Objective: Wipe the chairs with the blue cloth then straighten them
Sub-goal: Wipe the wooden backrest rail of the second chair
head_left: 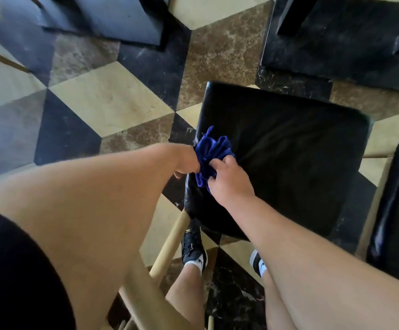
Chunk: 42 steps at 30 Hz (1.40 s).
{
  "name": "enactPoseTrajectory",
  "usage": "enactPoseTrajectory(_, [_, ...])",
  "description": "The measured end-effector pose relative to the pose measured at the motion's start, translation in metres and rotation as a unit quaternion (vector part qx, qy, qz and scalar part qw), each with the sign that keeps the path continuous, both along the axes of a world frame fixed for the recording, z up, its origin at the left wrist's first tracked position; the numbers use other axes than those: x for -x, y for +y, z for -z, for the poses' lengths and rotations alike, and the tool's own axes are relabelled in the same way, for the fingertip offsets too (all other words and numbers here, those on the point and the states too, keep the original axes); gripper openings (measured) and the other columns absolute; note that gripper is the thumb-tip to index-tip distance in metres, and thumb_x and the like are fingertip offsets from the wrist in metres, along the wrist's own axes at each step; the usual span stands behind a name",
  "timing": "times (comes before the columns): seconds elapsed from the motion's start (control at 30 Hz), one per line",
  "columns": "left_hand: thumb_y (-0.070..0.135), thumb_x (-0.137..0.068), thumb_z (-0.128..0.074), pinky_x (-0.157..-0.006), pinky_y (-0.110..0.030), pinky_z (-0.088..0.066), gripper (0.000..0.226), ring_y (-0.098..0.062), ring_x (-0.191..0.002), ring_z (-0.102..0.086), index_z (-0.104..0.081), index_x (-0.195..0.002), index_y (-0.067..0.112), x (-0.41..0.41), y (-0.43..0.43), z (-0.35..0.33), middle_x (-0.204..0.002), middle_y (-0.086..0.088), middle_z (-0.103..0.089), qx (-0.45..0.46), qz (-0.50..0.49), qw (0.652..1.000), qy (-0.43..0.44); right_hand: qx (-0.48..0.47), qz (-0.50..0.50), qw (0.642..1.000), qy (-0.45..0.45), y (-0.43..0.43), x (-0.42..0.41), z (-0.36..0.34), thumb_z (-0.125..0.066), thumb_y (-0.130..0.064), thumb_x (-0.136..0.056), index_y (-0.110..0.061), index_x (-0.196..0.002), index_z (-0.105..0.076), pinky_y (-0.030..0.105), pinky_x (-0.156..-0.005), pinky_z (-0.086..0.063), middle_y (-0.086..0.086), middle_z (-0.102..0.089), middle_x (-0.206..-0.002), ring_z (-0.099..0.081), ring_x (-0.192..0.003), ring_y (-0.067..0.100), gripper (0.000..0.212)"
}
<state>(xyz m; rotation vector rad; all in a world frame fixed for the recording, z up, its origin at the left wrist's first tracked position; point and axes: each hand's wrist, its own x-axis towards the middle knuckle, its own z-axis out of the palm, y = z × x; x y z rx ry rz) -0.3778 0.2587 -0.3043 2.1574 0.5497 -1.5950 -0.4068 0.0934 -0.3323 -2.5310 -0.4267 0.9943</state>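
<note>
A chair with a black padded seat (289,163) and a light wooden frame (169,244) stands below me. A bunched blue cloth (211,151) lies at the seat's left edge. My right hand (229,179) is closed around the lower part of the cloth and presses it on the seat. My left hand (185,160) touches the cloth from the left, with its fingers curled at the seat's edge; whether it grips cloth or seat is hidden.
A second black seat (398,210) sits at the right edge. Dark table bases stand at the top right (336,44) and top left (112,17). The floor is tiled in cream, brown and black. My feet (194,248) are under the chair's near side.
</note>
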Motion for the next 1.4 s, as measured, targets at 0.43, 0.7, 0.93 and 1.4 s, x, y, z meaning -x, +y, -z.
enactPoseTrajectory(0.43, [0.022,-0.105,-0.053,-0.089,-0.044,-0.057,0.028,-0.019,-0.101,-0.069,-0.062,-0.132,0.025,0.126,0.015,0.012,-0.125,-0.003,-0.072,0.106,-0.374,0.920,0.058,-0.040,-0.093,0.994,0.032,0.024,0.071,0.011,-0.063,-0.029,-0.094,-0.025,-0.114,-0.068,0.043,-0.085,-0.054,0.004,-0.052,-0.117,-0.062,-0.097,0.032,0.020])
enactPoseTrajectory(0.7, [0.018,-0.099,-0.059,-0.106,-0.051,-0.052,0.014,-0.026,-0.096,-0.063,-0.063,-0.088,0.012,0.155,-0.013,-0.015,-0.099,-0.011,-0.064,0.070,-0.616,0.785,0.014,-0.035,0.154,0.941,0.300,0.032,0.082,-0.007,-0.061,-0.027,-0.089,-0.026,-0.098,-0.072,0.034,-0.077,-0.050,0.001,-0.070,-0.099,-0.065,-0.092,0.023,0.014])
enactPoseTrajectory(0.93, [0.036,-0.106,-0.055,-0.050,-0.022,-0.044,0.032,-0.011,-0.046,-0.058,-0.064,-0.090,0.010,0.176,-0.018,-0.085,-0.060,-0.002,-0.062,0.158,-0.601,0.784,0.025,-0.096,0.370,0.779,0.498,0.019,0.086,-0.088,-0.054,-0.023,-0.090,-0.017,-0.093,-0.074,0.033,-0.069,-0.057,0.010,-0.076,-0.088,-0.072,-0.081,0.024,0.021])
enactPoseTrajectory(1.4, [0.082,-0.096,-0.034,-0.105,-0.057,-0.051,0.082,-0.032,-0.096,-0.069,-0.079,-0.109,0.014,0.202,-0.007,-0.194,-0.109,-0.010,-0.074,0.191,-0.659,0.725,-0.068,-0.228,0.252,0.910,0.236,0.024,0.099,-0.247,-0.063,-0.027,-0.089,-0.021,-0.077,-0.066,0.033,-0.072,-0.048,-0.007,-0.062,-0.071,-0.059,-0.073,0.008,0.014])
